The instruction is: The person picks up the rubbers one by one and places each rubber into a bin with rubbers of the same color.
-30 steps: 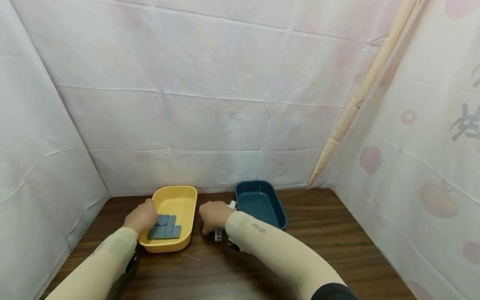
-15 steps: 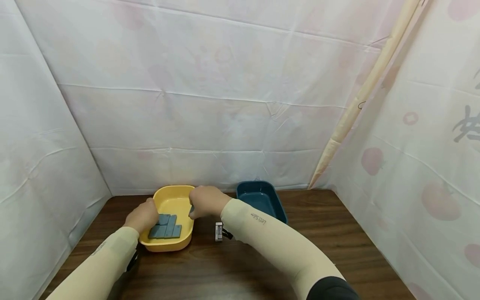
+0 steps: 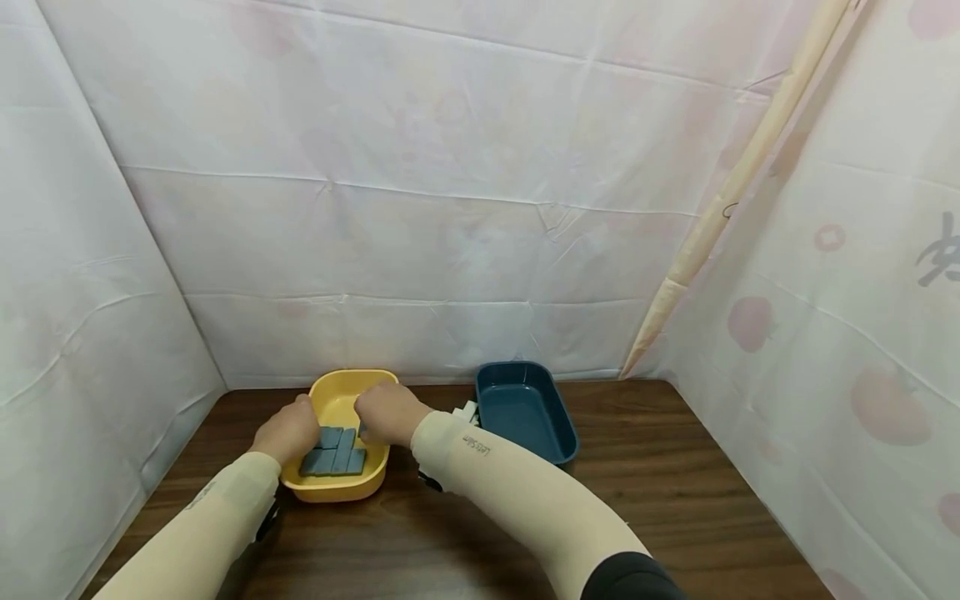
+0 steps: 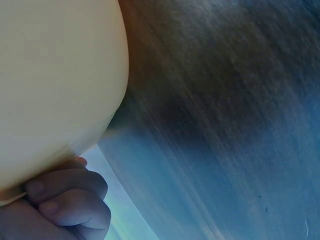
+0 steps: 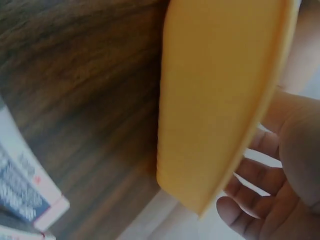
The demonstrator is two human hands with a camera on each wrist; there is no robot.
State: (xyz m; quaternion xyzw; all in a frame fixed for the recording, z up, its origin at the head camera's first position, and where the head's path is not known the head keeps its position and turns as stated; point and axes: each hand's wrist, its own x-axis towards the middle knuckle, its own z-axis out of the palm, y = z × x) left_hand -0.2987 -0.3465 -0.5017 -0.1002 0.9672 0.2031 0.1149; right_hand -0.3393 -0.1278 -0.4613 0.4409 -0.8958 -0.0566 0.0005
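A yellow tray (image 3: 336, 493) stands at the left of the table, with several flat grey-blue rectangular pieces (image 3: 341, 460) laid side by side near its front end. On the tray's left rim my left hand (image 3: 288, 431) keeps a grip; its curled fingers also show in the left wrist view. My right hand (image 3: 388, 412) reaches over the right rim into the tray, just beside the laid pieces. A bit of another grey-blue piece (image 3: 362, 429) shows at its fingertips, mostly hidden by the hand. In the right wrist view, the fingers lie beyond the yellow wall.
Right of the yellow tray stands a dark blue tray (image 3: 525, 408). White pieces (image 3: 468, 412) lie between the trays, partly behind my right sleeve. A small printed white box (image 5: 30, 185) lies on the wooden table (image 3: 675, 500). White curtains (image 3: 420, 208) enclose the back and sides.
My right hand has moved left from the table between the trays, over the yellow rim, into the tray with a grey-blue piece. My left hand stays on the rim.
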